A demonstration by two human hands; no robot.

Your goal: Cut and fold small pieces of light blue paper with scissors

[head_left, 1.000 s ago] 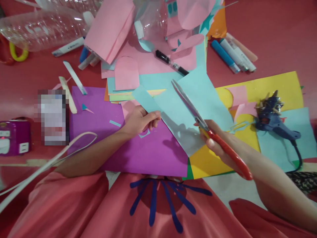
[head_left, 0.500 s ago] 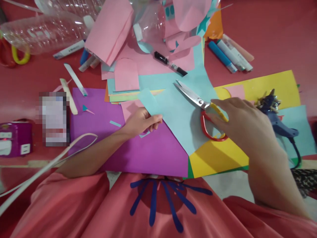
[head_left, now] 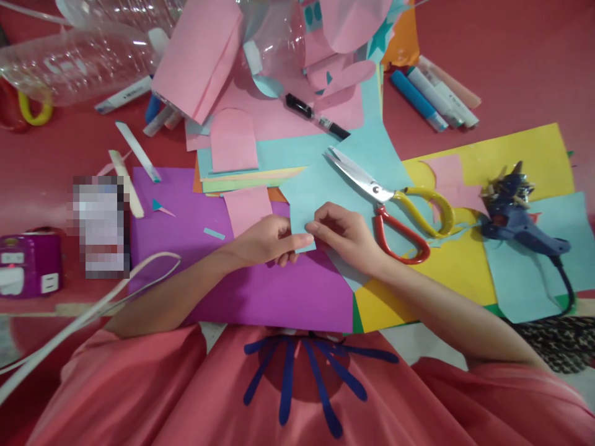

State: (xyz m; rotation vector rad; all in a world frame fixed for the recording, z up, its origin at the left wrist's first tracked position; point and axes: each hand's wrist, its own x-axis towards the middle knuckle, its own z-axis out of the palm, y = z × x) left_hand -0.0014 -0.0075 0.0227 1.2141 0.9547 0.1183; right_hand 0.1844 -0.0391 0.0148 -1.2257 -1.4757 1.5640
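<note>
Between my two hands is a small light blue paper piece. My left hand pinches its lower part between thumb and fingers, over the purple sheet. The fingertips of my right hand are closed on the piece's right edge, close to my left thumb. Scissors with one red and one yellow handle lie partly open on a larger light blue sheet, just right of my right hand, and no hand touches them. A pink paper piece lies left of the held piece.
A blue glue gun lies at the right on paper. Markers are at the upper right, a black marker at the centre. Clear bottles and a pink-wrapped object stand at the back. A white cable crosses my left forearm.
My right hand has let go of the scissors, which now lie on the paper, and moved left to the light blue piece. The piece in my left hand has turned more upright.
</note>
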